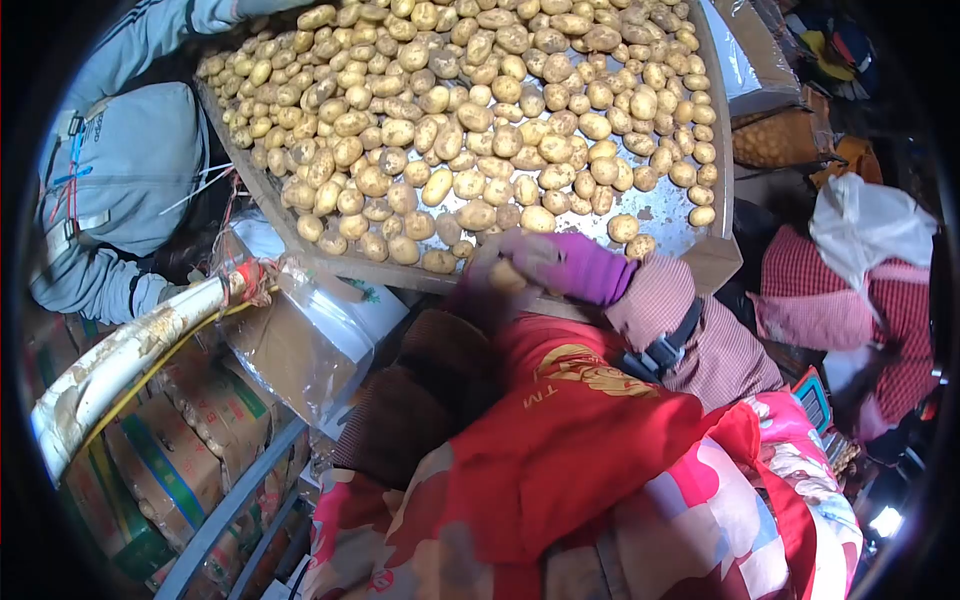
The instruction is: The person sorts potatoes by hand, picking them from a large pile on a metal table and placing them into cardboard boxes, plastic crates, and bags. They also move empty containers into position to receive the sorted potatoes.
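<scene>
Red apron (pixel 590 450), rounded yellow potatoes (pixel 437 187), dirt-smudged skins, blurred grips (pixel 535 256) together.

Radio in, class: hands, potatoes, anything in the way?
Left hand and right hand close together at tray's near edge, blurred, grip unclear. Potatoes spread across tray. Co-worker's sleeve at far left, clear of both hands.

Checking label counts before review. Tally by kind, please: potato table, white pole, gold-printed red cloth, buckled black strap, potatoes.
Table: 1
White pole: 1
Red cloth: 1
Black strap: 1
Total: 4, excluding the potatoes, too many and too overlapped to count.
</scene>
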`<control>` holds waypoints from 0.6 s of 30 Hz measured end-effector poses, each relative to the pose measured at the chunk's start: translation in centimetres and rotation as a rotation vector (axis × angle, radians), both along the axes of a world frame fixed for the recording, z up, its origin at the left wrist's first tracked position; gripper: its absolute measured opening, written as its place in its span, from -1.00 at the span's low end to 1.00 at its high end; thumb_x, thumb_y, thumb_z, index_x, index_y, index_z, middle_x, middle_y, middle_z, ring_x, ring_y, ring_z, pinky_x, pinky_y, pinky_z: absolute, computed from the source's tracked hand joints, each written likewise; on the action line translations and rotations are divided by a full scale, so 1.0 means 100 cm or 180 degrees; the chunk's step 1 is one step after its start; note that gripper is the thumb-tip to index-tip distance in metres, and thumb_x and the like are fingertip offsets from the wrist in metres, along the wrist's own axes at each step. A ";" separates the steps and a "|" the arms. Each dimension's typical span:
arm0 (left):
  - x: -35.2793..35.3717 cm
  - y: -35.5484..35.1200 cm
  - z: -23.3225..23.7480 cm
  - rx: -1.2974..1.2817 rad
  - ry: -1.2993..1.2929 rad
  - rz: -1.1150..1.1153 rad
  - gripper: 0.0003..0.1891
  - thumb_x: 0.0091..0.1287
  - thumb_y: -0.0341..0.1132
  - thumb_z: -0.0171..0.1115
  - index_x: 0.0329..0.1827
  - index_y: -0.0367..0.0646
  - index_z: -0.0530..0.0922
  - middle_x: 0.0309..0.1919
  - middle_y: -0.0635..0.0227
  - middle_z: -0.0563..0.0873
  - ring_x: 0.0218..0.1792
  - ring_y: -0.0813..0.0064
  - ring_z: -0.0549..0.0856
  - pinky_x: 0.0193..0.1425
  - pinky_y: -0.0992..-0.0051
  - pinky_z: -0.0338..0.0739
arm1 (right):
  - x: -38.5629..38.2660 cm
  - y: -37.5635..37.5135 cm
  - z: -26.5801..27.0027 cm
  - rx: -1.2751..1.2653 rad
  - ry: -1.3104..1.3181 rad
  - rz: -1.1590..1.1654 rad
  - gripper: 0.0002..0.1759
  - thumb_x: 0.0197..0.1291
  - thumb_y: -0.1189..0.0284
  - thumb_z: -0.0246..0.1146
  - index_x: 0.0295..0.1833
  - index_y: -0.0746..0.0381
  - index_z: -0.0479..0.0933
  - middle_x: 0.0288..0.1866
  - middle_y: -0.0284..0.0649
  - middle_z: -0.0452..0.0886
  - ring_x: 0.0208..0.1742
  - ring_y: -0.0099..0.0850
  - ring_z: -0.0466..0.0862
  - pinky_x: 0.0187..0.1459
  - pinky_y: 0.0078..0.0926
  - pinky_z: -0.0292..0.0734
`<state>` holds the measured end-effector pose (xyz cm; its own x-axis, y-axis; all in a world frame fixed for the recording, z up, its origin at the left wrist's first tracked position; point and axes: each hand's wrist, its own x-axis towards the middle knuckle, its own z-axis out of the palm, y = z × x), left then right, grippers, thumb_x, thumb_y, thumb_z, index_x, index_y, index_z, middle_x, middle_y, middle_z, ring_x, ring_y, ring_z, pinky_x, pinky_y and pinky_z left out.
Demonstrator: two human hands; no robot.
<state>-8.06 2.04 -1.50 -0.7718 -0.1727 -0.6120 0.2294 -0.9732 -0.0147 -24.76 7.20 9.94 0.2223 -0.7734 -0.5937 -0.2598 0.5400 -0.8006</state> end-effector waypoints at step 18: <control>0.319 -0.041 0.072 -0.0946 -0.1715 0.2034 -0.50 0.45 0.04 0.10 0.25 -0.14 0.52 0.10 0.23 0.64 0.15 0.30 0.62 0.31 0.26 0.51 | -0.045 0.005 -0.081 -0.2275 0.2350 -0.0644 -0.65 0.20 0.41 0.20 0.11 0.04 0.64 -0.06 -0.12 0.70 -0.02 -0.17 0.68 0.04 -0.20 0.58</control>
